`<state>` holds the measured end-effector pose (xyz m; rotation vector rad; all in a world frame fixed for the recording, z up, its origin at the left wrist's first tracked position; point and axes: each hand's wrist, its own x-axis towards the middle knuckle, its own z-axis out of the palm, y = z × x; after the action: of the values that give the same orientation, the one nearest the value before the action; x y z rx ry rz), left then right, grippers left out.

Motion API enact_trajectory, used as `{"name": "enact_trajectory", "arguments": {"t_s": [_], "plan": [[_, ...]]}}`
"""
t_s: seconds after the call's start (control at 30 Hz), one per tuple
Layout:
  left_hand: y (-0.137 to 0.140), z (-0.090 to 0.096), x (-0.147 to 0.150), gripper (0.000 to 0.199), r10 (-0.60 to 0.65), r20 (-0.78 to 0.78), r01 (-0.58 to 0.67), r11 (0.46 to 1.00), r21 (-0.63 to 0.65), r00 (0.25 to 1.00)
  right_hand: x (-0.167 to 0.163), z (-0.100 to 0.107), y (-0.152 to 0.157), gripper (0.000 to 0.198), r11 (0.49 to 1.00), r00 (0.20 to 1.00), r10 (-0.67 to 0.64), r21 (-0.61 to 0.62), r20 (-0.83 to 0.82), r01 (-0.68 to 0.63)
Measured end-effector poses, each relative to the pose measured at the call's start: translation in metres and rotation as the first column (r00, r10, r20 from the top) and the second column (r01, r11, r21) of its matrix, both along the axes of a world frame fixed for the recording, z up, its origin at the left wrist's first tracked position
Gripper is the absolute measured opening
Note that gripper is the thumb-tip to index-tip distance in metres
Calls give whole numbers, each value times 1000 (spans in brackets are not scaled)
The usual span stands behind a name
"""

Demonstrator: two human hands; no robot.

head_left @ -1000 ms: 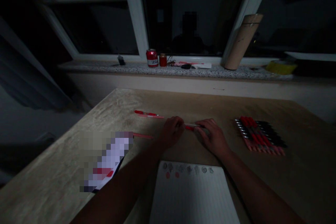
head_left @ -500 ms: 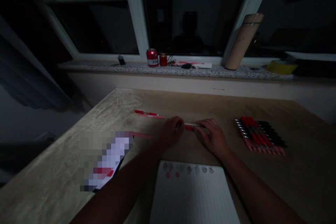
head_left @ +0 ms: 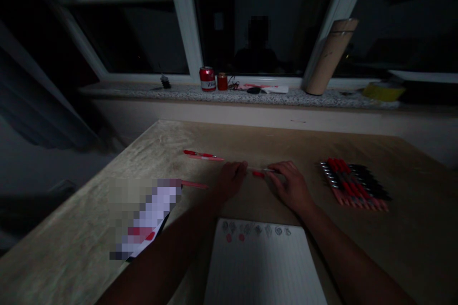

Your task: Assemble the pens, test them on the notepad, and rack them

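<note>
My right hand (head_left: 290,182) pinches a slim pen part (head_left: 269,169), whose pale silvery end sticks out to the left past the fingertips. Facing it, my left hand (head_left: 232,179) is closed, with a thin pale bit just showing at its fingertips; what it holds is too dim to make out. A short red pen piece (head_left: 258,174), perhaps a cap, lies on the table between the hands. Below them is a lined notepad (head_left: 263,267) with a row of small dark sketches and two red marks along its top.
To the right, several red, black and pink pens (head_left: 352,183) lie in a tight row. A red pen (head_left: 195,153) and a pink one (head_left: 206,158) lie left of centre. Another pink stick (head_left: 195,184) touches the blurred phone (head_left: 153,219). The sill holds a can (head_left: 207,79) and flask (head_left: 331,57).
My left hand has drawn slightly left, widening the gap between the hands. The silvery length that spanned them now shows as separate ends. More of the red piece is visible.
</note>
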<state>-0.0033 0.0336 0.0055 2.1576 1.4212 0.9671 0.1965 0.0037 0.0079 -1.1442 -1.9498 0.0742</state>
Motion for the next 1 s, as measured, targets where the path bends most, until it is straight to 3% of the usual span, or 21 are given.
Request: {"name": "enact_trajectory", "arguments": {"t_s": [0.23, 0.33, 0.57, 0.83, 1.0], "plan": [[-1, 3, -1, 33, -158, -281, 187, 979, 82, 947, 2, -3, 1, 18, 998, 998, -60, -25, 12, 60], [-4, 5, 0, 23, -174, -352, 202, 978, 44, 920, 2, -3, 1, 19, 997, 997, -74, -35, 23, 75], [-8, 10, -3, 19, -103, -434, 104, 994, -20, 895, 3, -5, 2, 19, 993, 993, -99, -57, 59, 102], [-9, 6, -2, 22, -172, -438, 181, 983, -21, 883, 2, -5, 2, 21, 987, 988, -104, -114, 117, 117], [-9, 5, -1, 17, -179, -485, 200, 980, -9, 856, 5, -9, 4, 22, 966, 958, -198, -126, 205, 226]]}}
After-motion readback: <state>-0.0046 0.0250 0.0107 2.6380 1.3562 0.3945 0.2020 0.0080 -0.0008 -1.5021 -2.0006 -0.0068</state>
